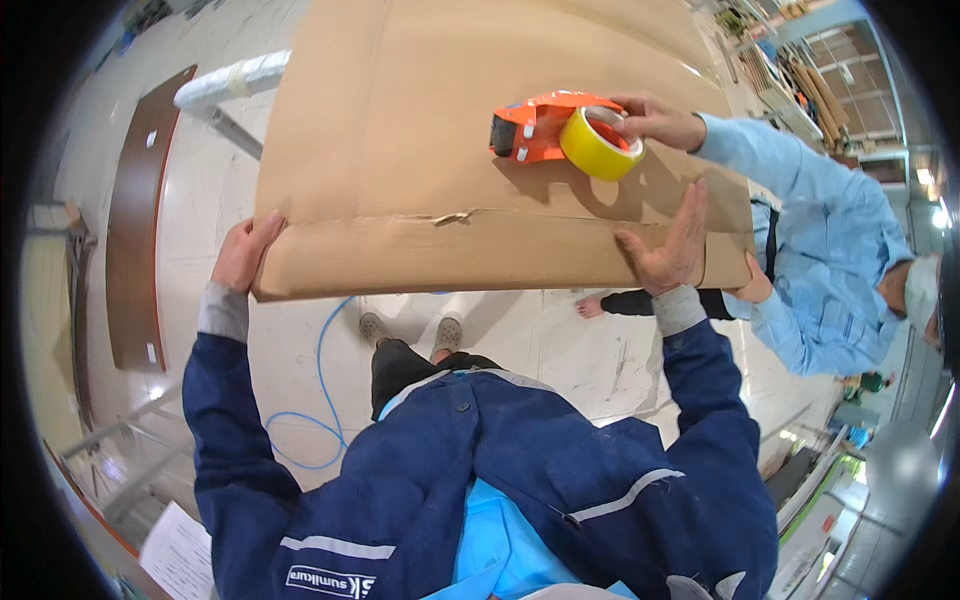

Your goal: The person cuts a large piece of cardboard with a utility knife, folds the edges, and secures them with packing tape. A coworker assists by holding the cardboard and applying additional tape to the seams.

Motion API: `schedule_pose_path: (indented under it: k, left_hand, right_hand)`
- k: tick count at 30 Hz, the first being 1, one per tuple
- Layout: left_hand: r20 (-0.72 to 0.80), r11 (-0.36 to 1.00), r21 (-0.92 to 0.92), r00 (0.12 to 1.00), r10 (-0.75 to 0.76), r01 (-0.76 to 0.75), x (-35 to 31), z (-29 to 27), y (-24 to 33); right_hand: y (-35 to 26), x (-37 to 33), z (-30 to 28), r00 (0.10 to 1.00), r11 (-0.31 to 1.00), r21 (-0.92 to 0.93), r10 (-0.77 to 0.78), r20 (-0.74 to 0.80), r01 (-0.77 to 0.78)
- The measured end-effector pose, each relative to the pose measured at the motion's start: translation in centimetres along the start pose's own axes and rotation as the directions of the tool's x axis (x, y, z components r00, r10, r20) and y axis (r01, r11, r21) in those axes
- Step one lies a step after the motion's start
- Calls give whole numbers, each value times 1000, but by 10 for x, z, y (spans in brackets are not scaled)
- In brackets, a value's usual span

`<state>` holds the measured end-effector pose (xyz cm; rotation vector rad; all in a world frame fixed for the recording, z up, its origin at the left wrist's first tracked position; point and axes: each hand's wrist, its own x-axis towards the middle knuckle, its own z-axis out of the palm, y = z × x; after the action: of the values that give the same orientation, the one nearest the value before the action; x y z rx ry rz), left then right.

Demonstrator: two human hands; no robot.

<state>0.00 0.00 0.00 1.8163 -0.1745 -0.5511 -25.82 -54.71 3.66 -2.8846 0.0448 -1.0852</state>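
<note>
A large sheet of brown cardboard [400,130] spreads out in front of me, with a folded strip along its near edge and a small torn spot in the crease. At its near left corner my left hand [246,252] grips the edge, thumb on top. My right hand [672,245] lies against the folded strip near the right end, fingers stretched toward the far side and thumb apart. Beyond it, a co-worker's hand [655,122] holds an orange tape dispenser [555,110] with a roll of yellow tape [600,155] over the cardboard. The co-worker's other hand [755,282] touches the near right corner.
The co-worker in light blue [820,220] stands close on my right. A wrapped rail [235,85] juts out at the cardboard's left. Further left is a long brown panel [140,220]. A blue hose [322,370] curls across the floor beside my feet.
</note>
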Motion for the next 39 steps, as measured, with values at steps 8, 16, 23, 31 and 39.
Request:
schedule_pose_path:
  k: [8,16,23,31,39]
  left_hand:
    - [76,971,-229,996,-51,67,-15,27,8]
    - [-7,980,-183,997,-81,78,-40,61,20]
    - [-101,792,-526,947,305,-311,-106,79,-51]
    - [-107,758,-613,974,200,-223,-149,106,-57]
    - [122,681,-701,905,407,-211,-179,92,-70]
  right_hand:
    - [-80,73,41,981,967,165,-195,-24,196]
    - [-224,80,26,689,847,413,-518,507,334]
    - [-257,68,43,636,899,342,-435,637,272]
    - [-298,50,10,576,924,258,-378,725,282]
    - [-332,38,-34,580,918,251,-389,716,306]
